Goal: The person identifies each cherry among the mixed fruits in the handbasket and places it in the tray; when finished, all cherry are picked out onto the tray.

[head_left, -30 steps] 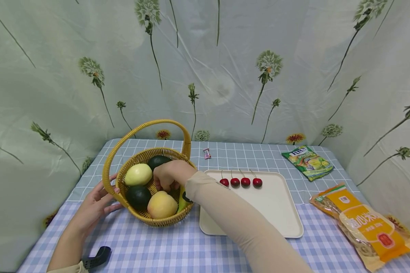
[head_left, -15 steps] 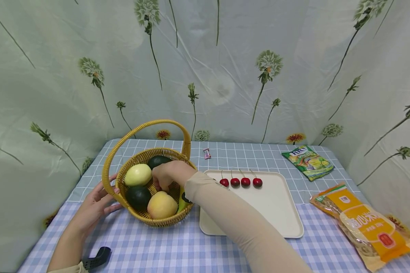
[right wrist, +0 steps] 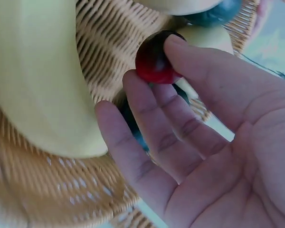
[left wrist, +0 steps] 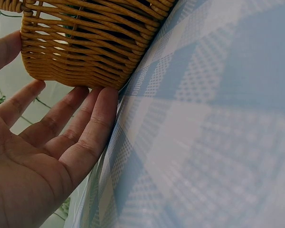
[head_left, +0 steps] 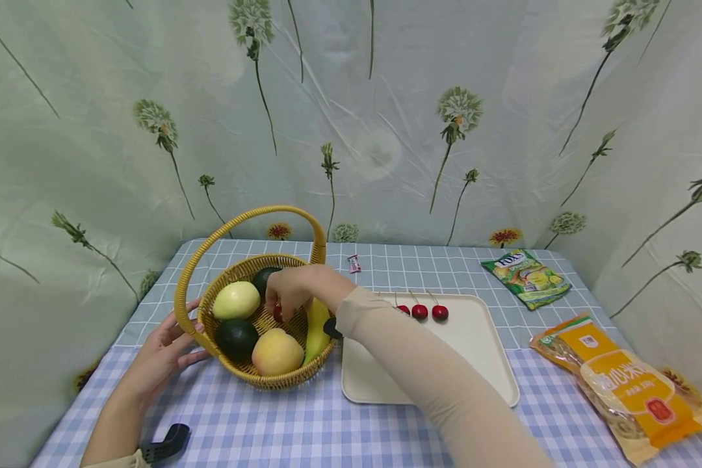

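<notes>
My right hand [head_left: 295, 288] is over the inside of the wicker basket [head_left: 263, 383], pinching a dark red cherry [right wrist: 156, 59] between thumb and fingers. Around it in the basket lie a peach [head_left: 277, 351], a banana [head_left: 316, 328], a pale yellow-green fruit [head_left: 236, 299] and two dark green fruits, one of them [head_left: 236, 338] at the near left. With straight fingertips my left hand [head_left: 162, 351] touches the basket's outer left side; the left wrist view shows its fingers [left wrist: 88, 142] against the weave.
Right of the basket lies a cream tray [head_left: 468, 354] with a row of cherries [head_left: 419, 312], partly hidden by my right sleeve. A small wrapped candy [head_left: 353, 263] is behind. A green candy bag [head_left: 526, 278] and an orange food packet [head_left: 626, 383] lie at the right.
My right hand has risen a little and shifted right inside the basket, and a cherry now shows in its fingers. My left hand stays at the basket's side.
</notes>
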The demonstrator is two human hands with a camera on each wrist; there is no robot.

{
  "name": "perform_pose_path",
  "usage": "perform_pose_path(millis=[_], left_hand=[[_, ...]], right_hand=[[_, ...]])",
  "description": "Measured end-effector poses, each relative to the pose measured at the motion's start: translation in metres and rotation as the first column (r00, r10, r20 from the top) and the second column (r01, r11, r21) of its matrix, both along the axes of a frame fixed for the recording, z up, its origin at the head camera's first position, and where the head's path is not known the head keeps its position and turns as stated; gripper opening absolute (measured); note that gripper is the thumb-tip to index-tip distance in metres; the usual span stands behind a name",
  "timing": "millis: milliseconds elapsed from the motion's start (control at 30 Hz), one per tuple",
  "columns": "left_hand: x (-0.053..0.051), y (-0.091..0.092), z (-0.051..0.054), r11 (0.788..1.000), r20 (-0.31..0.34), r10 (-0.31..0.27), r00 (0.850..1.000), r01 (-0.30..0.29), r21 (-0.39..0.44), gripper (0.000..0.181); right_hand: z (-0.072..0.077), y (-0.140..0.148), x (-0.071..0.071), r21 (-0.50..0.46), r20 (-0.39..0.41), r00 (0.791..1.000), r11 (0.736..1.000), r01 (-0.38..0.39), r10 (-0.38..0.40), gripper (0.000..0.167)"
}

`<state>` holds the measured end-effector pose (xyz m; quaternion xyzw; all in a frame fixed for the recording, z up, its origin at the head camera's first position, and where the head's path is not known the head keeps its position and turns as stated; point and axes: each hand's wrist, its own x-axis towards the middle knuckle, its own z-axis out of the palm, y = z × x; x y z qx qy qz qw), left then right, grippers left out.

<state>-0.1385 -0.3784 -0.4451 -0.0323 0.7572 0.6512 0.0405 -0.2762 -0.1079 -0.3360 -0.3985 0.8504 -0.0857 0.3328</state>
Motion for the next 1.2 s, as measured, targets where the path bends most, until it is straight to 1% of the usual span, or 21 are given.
perform_pose_path(millis=[100, 200, 400, 500, 633, 833, 967, 1067, 1200], left_hand=[[0.000, 0.000, 0.000, 1.000, -0.008, -0.007, 1.000, 0.007, 0.019, 0.067], [0.000, 0.001, 0.000, 1.000, -0.007, -0.010, 1.000, 0.010, 0.025, 0.067], [0.000, 0.000, 0.000, 1.000, 0.011, -0.010, 1.000, 0.010, 0.005, 0.069], [0.000, 0.000, 0.000, 1.000, 0.011, -0.009, 1.000, 0.009, 0.004, 0.070], [0.000, 0.001, 0.001, 1.000, 0.010, -0.009, 1.000, 0.009, 0.000, 0.070], [0.000, 0.000, 0.001, 1.000, 0.011, -0.008, 1.000, 0.008, 0.006, 0.069], [0.000, 0.000, 0.001, 1.000, 0.006, -0.008, 1.000, 0.008, 0.014, 0.068], [0.000, 0.000, 0.000, 1.000, 0.003, -0.009, 1.000, 0.009, 0.012, 0.067], [-0.001, 0.000, 0.001, 1.000, -0.002, -0.011, 1.000, 0.011, 0.007, 0.067]], right_hand=[[0.003, 0.010, -0.004, -0.063, 0.018, 1.000, 0.998, -0.004, 0.005, 0.032], [0.007, 0.021, -0.007, -0.115, 0.035, 0.999, 0.993, -0.013, 0.017, 0.032], [0.015, 0.043, -0.011, -0.209, -0.013, 0.998, 0.975, -0.070, 0.069, 0.028], [0.019, 0.055, -0.013, -0.235, -0.043, 0.996, 0.969, -0.081, 0.073, 0.026], [0.021, 0.070, -0.017, -0.259, -0.053, 0.997, 0.963, -0.070, 0.059, 0.025], [0.024, 0.091, -0.017, -0.301, 0.019, 0.999, 0.953, -0.020, 0.027, 0.026], [0.022, 0.100, -0.018, -0.335, 0.040, 0.999, 0.942, -0.009, 0.024, 0.025], [0.021, 0.107, -0.017, -0.353, 0.040, 0.999, 0.936, 0.007, 0.007, 0.024], [0.020, 0.122, -0.015, -0.358, 0.012, 0.999, 0.933, 0.041, -0.040, 0.026]])
